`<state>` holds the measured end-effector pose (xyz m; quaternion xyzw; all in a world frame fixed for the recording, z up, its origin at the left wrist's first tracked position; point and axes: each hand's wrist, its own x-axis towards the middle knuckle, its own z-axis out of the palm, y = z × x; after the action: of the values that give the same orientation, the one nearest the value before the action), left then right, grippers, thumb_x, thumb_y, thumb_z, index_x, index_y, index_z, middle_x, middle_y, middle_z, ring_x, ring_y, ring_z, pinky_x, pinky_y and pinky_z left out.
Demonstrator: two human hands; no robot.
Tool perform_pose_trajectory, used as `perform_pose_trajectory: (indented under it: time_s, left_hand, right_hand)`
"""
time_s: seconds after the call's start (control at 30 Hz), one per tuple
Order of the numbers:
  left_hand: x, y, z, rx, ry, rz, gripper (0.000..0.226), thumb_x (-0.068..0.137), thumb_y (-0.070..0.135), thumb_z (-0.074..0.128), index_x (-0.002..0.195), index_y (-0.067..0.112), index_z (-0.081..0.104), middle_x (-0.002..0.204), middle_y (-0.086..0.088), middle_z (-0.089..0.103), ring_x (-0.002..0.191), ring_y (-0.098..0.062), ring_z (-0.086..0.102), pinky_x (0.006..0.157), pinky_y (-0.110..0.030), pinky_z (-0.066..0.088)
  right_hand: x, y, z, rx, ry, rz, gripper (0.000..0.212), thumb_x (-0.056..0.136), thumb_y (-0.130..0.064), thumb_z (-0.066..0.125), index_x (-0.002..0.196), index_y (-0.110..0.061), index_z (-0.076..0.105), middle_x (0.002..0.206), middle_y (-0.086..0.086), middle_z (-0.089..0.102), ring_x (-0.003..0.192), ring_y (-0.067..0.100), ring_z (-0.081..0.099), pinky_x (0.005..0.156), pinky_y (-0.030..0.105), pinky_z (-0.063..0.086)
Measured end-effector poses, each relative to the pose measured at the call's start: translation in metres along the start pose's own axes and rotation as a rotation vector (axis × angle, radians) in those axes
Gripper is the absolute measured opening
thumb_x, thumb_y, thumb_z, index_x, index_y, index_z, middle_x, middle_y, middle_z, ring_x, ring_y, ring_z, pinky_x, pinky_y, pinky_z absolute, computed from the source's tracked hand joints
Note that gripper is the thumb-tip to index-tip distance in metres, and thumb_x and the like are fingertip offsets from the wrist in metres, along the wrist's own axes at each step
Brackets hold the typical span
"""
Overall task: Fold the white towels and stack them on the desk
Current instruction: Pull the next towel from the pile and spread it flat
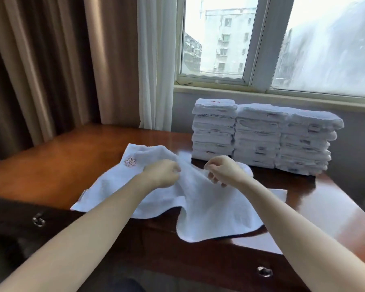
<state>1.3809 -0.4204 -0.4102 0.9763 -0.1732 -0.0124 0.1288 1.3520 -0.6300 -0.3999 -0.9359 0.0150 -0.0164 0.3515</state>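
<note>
A loose white towel (pixel 200 205) with a pink embroidered emblem lies rumpled across the brown wooden desk (pixel 57 167), its near edge hanging over the desk's front. My left hand (pixel 162 172) pinches a raised fold near the towel's middle. My right hand (pixel 223 169) grips the cloth just to the right, a little apart from the left. Behind them, against the wall under the window, three side-by-side stacks of folded white towels (pixel 259 138) stand on the desk.
Brown and white curtains hang at the back left. A window sill runs above the stacks. The desk front has drawers with metal ring pulls (pixel 264 271). A dark object with a ring (pixel 38 220) sits at the left edge.
</note>
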Motion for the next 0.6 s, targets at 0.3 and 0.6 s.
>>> perform_pose_trajectory:
  time_s: [0.3, 0.6]
  left_hand:
    - [0.014, 0.033, 0.057, -0.202, 0.096, 0.248, 0.054, 0.100, 0.021, 0.044, 0.152, 0.025, 0.030, 0.159, 0.005, 0.027, 0.148, -0.011, 0.016, 0.118, -0.031, 0.017]
    - [0.033, 0.053, 0.049, -0.283, 0.074, 0.231, 0.038, 0.105, 0.031, 0.034, 0.140, 0.030, 0.050, 0.138, 0.012, 0.056, 0.128, -0.011, 0.048, 0.103, -0.032, 0.039]
  right_hand:
    - [-0.004, 0.049, 0.006, -0.608, 0.311, -0.063, 0.041, 0.094, -0.027, 0.048, 0.134, -0.027, 0.053, 0.134, -0.006, 0.054, 0.135, 0.018, 0.036, 0.118, 0.047, 0.005]
    - [0.001, 0.041, -0.033, -0.152, 0.163, 0.039, 0.023, 0.084, -0.019, 0.044, 0.088, -0.023, 0.066, 0.066, -0.006, 0.071, 0.050, 0.015, 0.063, 0.056, 0.030, 0.053]
